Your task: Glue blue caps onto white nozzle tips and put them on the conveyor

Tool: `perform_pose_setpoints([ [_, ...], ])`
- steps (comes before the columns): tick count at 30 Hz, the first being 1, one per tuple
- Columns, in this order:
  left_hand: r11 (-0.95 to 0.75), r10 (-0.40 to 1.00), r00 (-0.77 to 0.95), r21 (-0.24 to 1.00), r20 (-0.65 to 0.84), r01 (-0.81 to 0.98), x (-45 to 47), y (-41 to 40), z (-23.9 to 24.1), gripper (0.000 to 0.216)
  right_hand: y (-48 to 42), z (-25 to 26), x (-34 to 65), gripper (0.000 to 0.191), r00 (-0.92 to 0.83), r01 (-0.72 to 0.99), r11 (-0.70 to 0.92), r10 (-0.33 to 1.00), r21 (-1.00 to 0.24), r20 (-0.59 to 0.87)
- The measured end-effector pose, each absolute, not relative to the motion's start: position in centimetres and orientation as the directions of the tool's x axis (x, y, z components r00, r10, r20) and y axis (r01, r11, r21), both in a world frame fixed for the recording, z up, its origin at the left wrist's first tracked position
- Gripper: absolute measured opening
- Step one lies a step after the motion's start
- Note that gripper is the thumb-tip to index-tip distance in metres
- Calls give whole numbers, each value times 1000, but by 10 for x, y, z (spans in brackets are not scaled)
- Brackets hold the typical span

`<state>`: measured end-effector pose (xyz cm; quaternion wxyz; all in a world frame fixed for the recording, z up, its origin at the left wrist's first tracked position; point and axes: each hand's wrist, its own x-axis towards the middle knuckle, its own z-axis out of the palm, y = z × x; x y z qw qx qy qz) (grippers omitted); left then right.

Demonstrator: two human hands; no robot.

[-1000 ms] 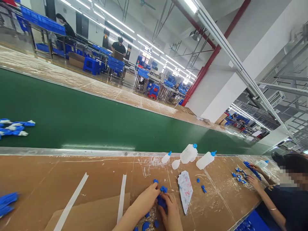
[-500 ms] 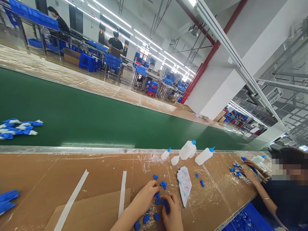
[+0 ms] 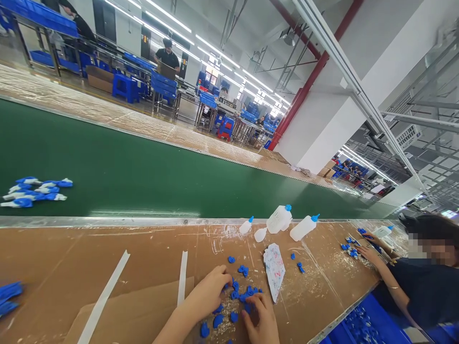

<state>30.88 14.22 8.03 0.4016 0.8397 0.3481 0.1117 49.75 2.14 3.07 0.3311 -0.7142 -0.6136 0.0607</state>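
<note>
Several small blue plastic pieces [image 3: 218,320] lie scattered on the brown cardboard-covered bench around both hands. My left hand [image 3: 212,287] rests over the left part of the scatter, its fingers loosely bent above a blue piece and no firm grip showing. To its right, my right hand [image 3: 263,319] has thumb and fingers apart, the fingertips touching a cluster of blue pieces [image 3: 248,291]. Part of that cluster is hidden under the fingers. Beyond the hands sit a pair of blue pieces [image 3: 243,271] and a single one [image 3: 231,259].
A paint-stained whitish slab [image 3: 274,272] lies right of my hands. White bottles with blue caps [image 3: 303,228] stand behind it, along a green conveyor belt [image 3: 150,177] carrying blue-and-white parts [image 3: 39,190]. White strips [image 3: 103,296] lie left. A co-worker [image 3: 423,282] handles pieces at right.
The blue pieces at my right hand now lie spread on the bench, and its fingers have opened. My left hand has shifted slightly left. The parts on the belt appear farther right.
</note>
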Motion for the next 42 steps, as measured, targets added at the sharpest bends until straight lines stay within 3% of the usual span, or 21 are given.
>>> perform_pose_setpoints([
  [8,-408,767,633,682,-105,607,305,144,87,14,12,7,490,18,329,817,-40,852,-575,408],
  [16,-426,757,624,578,-194,696,324,145,84,20,9,2,489,50,345,783,-8,838,-621,424],
  [20,-428,749,631,578,-204,694,321,147,82,20,5,2,487,56,369,771,-34,838,-637,403],
  [24,-424,759,623,582,-189,694,319,151,80,19,6,8,488,50,383,770,-63,842,-635,381],
  [31,-502,734,674,600,-84,622,324,143,85,18,26,36,500,19,322,787,-50,883,-614,342],
  [36,-594,646,762,594,-50,543,337,135,83,22,40,49,494,34,224,797,-10,933,-604,281],
  [42,-636,635,771,540,-41,552,344,133,78,20,43,53,490,24,242,778,4,921,-629,305],
])
